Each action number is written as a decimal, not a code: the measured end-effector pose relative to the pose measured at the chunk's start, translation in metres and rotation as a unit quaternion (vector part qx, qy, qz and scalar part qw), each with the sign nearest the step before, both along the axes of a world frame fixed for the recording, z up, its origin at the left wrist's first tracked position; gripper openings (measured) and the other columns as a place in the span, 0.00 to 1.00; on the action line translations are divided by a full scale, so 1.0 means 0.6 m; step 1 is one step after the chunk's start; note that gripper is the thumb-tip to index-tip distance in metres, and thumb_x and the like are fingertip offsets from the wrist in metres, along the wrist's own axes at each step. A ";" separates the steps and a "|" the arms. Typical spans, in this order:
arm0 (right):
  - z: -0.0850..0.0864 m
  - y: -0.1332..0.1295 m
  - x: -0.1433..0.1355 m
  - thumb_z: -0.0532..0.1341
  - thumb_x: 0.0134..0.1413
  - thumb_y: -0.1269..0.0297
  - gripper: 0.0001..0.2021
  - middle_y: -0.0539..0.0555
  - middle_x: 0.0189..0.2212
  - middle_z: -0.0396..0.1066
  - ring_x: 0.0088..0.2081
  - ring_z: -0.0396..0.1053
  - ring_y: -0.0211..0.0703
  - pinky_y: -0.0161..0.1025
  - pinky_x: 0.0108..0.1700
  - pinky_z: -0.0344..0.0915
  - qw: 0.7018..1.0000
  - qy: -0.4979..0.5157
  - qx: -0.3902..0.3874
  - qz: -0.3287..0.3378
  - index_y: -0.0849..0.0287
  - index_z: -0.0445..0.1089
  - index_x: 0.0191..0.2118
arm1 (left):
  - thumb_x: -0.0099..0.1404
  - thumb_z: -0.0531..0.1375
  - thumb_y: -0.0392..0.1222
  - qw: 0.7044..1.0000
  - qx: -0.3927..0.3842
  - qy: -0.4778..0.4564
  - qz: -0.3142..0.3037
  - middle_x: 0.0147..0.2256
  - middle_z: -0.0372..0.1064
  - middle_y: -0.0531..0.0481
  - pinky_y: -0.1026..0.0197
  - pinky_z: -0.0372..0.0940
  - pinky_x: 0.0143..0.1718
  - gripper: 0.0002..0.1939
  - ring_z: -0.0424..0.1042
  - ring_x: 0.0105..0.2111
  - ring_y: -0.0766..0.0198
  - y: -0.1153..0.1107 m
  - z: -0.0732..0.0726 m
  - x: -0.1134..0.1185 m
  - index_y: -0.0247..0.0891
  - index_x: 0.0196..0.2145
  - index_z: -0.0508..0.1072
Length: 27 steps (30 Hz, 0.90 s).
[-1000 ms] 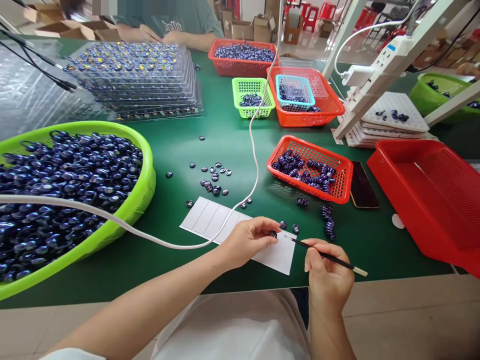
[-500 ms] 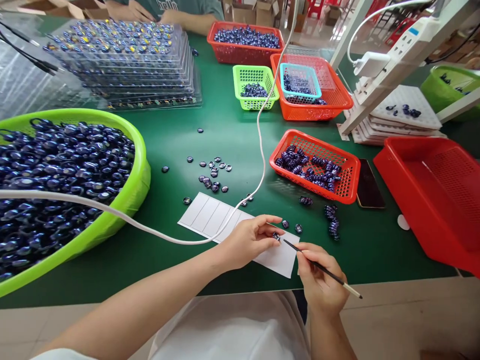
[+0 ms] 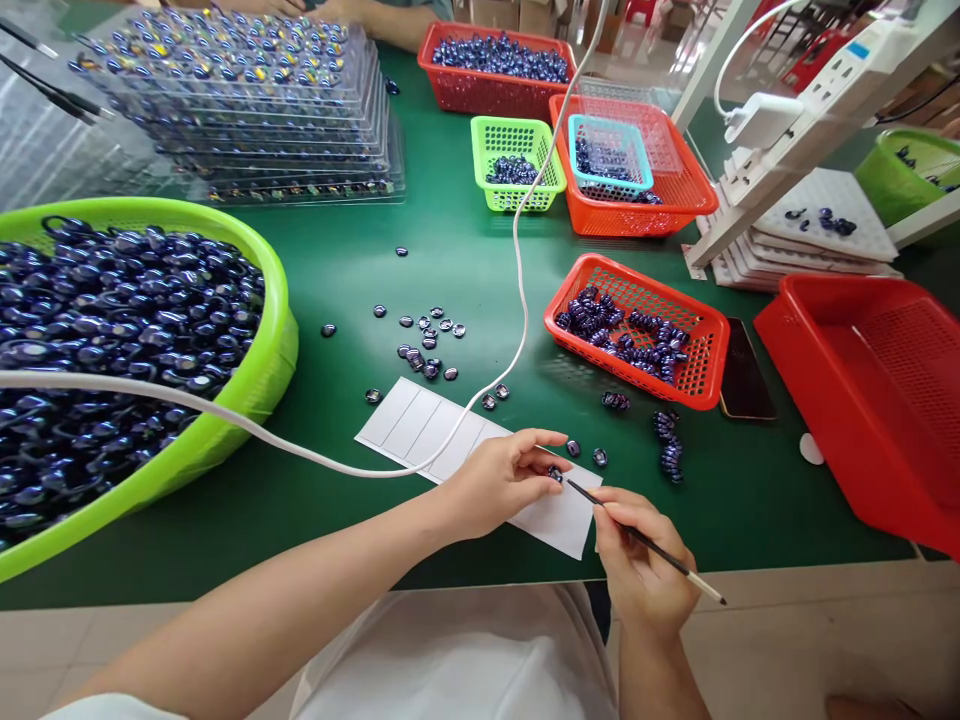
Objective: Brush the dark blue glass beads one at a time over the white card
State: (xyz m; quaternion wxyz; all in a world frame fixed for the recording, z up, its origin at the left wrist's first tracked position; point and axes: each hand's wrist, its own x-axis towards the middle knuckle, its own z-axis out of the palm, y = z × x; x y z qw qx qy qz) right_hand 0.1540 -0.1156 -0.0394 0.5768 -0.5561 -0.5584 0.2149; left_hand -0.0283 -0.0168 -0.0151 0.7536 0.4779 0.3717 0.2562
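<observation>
My left hand [image 3: 504, 482] pinches a small dark shiny piece [image 3: 555, 474] between thumb and fingers, over the right part of a white ruled card [image 3: 420, 425]. In my right hand [image 3: 645, 560] is a thin black brush-like stick [image 3: 652, 543], its tip close to the held piece; whether they touch I cannot tell. Two loose dark pieces [image 3: 599, 457] lie just beyond my fingers. Several more [image 3: 430, 368] are scattered on the green table [image 3: 337, 540] past the card. A red basket [image 3: 716, 375] of dark clustered pieces stands ahead to the right.
A big green basket [image 3: 281, 330] of dark pieces fills the left. A white cable [image 3: 517, 250] crosses the table and card. Stacked clear trays [image 3: 375, 150] stand at the back left. At right are a phone [image 3: 746, 375], a red bin [image 3: 840, 430] and a power strip [image 3: 832, 80].
The camera view has shifted slightly. Both hands keep nearly the same pose, with the piece and the stick still held.
</observation>
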 end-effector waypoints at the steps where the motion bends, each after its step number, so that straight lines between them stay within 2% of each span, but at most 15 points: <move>1: 0.000 0.000 0.000 0.66 0.55 0.77 0.13 0.55 0.40 0.80 0.41 0.79 0.48 0.41 0.34 0.78 1.000 0.001 -0.001 0.001 0.52 0.73 0.43 | 0.60 0.66 0.32 1.000 0.001 0.000 0.001 0.46 0.79 0.41 0.51 0.69 0.53 0.26 0.77 0.48 0.54 0.000 0.000 0.000 0.37 0.57 0.70; 11: 0.003 0.001 -0.004 0.66 0.56 0.77 0.12 0.55 0.40 0.80 0.41 0.79 0.46 0.41 0.37 0.78 1.000 0.005 -0.005 -0.005 0.53 0.73 0.42 | 0.60 0.65 0.32 1.000 0.006 0.016 -0.001 0.46 0.79 0.39 0.51 0.69 0.51 0.26 0.78 0.48 0.54 0.001 0.007 0.002 0.35 0.57 0.70; 18: 0.000 0.002 -0.003 0.65 0.57 0.75 0.10 0.55 0.39 0.80 0.40 0.80 0.47 0.42 0.36 0.79 1.000 -0.010 0.001 -0.006 0.53 0.73 0.42 | 0.60 0.66 0.32 1.000 0.001 0.004 0.003 0.45 0.79 0.41 0.51 0.69 0.52 0.26 0.78 0.48 0.55 0.000 0.004 0.001 0.37 0.56 0.70; 27: -0.001 0.001 0.004 0.65 0.56 0.77 0.12 0.55 0.40 0.80 0.41 0.79 0.47 0.41 0.37 0.77 0.999 -0.031 -0.009 0.025 0.53 0.73 0.43 | 0.58 0.66 0.31 0.999 -0.044 0.010 0.011 0.43 0.79 0.42 0.53 0.69 0.49 0.27 0.77 0.46 0.57 0.002 0.015 0.004 0.35 0.55 0.69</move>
